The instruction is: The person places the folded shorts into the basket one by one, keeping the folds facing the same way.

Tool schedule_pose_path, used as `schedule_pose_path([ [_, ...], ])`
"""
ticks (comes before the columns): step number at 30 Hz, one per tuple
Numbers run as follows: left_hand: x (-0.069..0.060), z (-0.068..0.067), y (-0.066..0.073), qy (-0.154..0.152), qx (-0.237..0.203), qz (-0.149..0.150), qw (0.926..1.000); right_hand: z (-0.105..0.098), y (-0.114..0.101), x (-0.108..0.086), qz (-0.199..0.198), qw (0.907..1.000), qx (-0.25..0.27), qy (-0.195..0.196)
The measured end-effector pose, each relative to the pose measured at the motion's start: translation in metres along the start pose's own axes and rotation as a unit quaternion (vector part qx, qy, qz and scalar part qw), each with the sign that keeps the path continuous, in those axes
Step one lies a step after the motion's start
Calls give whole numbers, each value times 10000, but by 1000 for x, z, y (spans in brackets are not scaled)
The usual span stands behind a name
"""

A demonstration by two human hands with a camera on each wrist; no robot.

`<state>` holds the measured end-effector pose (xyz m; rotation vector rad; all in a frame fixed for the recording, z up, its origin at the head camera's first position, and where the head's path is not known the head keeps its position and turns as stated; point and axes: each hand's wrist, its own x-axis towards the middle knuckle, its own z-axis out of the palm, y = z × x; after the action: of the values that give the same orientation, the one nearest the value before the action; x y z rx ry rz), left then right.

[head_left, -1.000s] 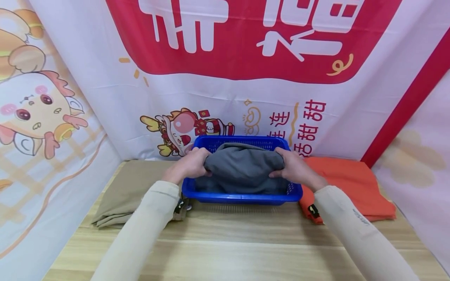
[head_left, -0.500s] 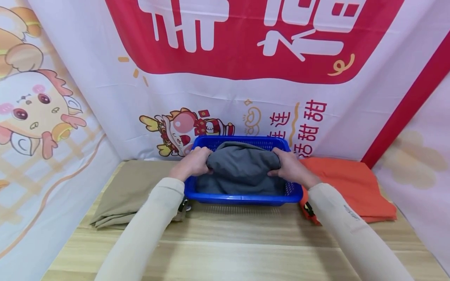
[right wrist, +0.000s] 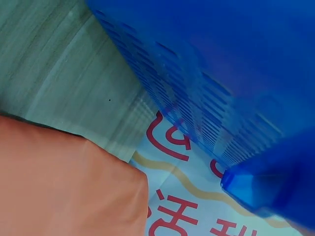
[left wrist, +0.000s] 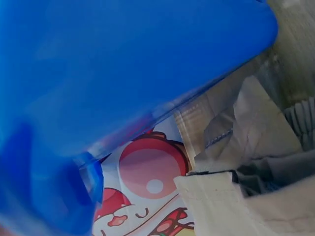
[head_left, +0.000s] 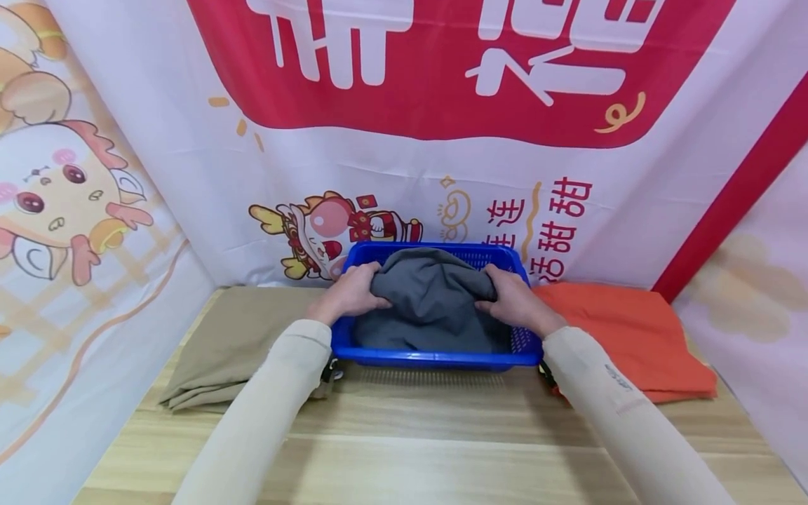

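Note:
A dark grey folded cloth, perhaps a garment, lies bunched up inside a blue plastic basket with slotted sides. At the cloth's left end my left hand grips it, thumb on the near side. My right hand holds the right end the same way. Both wrists pass over the basket's side rims. The basket's outer wall fills much of the left wrist view, and its slotted side shows in the right wrist view. Neither wrist view shows the fingers on the cloth.
A folded khaki cloth lies left of the basket and a folded orange one lies right of it, both on the wooden table. Directly behind the basket hangs a printed white and red curtain.
My hands have come a little closer together. The grey cloth between them is more bunched, its middle pushed up higher. The basket has stayed in nearly the same place.

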<state>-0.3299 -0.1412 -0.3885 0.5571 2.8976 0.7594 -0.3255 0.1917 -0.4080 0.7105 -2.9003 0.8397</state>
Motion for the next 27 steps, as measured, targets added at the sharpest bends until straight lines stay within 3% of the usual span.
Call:
schedule_pose_path([
  [17, 5, 12, 5, -8, 162, -364, 9992, 7, -1, 3, 42, 9979, -634, -150],
  [23, 2, 17, 9, -214, 848, -357, 9955, 13, -2, 1, -22, 9912, -1306, -196],
  [27, 2, 25, 11, -511, 1577, -289, 9857, 17, -5, -1, -135, 9812, -1888, -368],
])
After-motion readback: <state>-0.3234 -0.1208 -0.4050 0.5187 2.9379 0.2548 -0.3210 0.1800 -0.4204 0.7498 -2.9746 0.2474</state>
